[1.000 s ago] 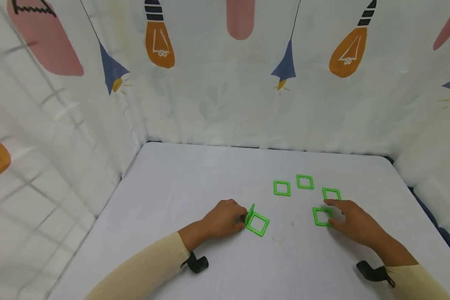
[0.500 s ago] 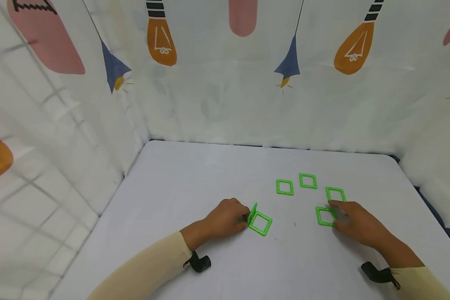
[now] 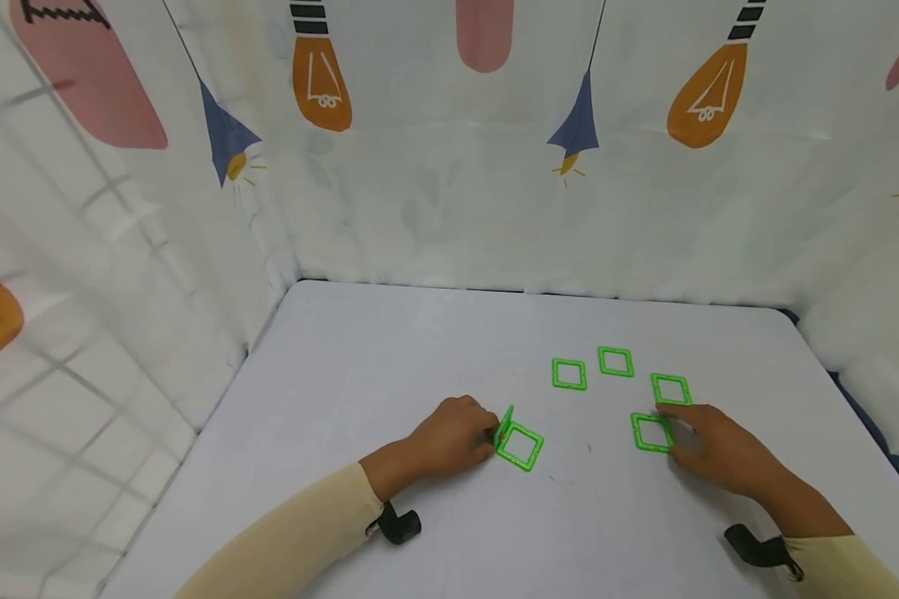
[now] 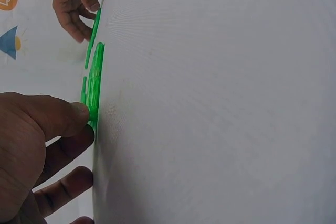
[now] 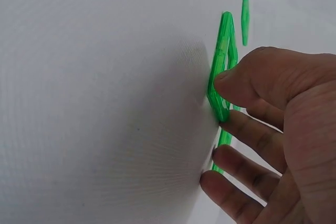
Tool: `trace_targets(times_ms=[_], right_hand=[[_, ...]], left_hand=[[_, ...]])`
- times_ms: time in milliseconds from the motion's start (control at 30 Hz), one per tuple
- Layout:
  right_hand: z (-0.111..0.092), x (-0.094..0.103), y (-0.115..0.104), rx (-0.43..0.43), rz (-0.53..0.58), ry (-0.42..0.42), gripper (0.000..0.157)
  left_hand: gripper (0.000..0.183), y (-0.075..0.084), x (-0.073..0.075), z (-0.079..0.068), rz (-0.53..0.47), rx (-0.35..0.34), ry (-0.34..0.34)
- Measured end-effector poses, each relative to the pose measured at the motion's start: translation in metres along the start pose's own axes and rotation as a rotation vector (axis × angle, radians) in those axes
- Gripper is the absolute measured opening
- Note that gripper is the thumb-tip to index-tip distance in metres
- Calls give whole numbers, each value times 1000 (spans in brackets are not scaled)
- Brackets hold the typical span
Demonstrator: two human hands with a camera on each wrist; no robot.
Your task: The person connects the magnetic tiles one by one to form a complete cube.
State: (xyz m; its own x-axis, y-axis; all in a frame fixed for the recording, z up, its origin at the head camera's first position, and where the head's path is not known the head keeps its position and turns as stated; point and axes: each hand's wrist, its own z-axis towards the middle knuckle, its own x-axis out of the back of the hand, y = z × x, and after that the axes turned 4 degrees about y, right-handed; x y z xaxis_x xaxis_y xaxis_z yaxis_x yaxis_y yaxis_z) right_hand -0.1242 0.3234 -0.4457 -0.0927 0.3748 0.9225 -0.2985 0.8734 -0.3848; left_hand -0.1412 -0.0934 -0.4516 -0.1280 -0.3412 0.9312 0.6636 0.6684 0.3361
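My left hand point(image 3: 455, 437) pinches a green square magnetic tile point(image 3: 505, 426) that stands tilted up along one edge of another green tile point(image 3: 532, 462) lying on the table. In the left wrist view its thumb and index finger meet at the near end of the green tiles point(image 4: 96, 77). On the right, my right hand point(image 3: 722, 449) grips the right side of a flat green square tile point(image 3: 648, 449) between thumb and index finger. The right wrist view has the thumb against this tile point(image 5: 221, 45), with the index finger at its lower corner and the other fingers spread on the table.
Farther back lie several separate green square tiles, among them a left one point(image 3: 569, 387), a middle one point(image 3: 616, 373) and one just behind my right hand point(image 3: 670, 378). The white table point(image 3: 389, 349) ends at a curtain point(image 3: 434, 208) printed with lamps and bulbs.
The whole head view has shifted slightly, so things sit a little farther right than one second ago. Both hands keep almost the same places by their tiles.
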Motion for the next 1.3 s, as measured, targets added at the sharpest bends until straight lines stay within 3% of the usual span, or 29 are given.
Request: trace_targets(times_ms=[467, 933, 1300], right_hand=[[0, 2, 0, -38, -8, -8, 63], [-2, 3, 4, 43, 17, 59, 62], [-2, 9, -1, -55, -4, 13, 49]], left_hand=[[9, 0, -2, 0, 0, -12, 7], [9, 0, 1, -2, 10, -11, 13], [9, 0, 0, -2, -8, -5, 12]])
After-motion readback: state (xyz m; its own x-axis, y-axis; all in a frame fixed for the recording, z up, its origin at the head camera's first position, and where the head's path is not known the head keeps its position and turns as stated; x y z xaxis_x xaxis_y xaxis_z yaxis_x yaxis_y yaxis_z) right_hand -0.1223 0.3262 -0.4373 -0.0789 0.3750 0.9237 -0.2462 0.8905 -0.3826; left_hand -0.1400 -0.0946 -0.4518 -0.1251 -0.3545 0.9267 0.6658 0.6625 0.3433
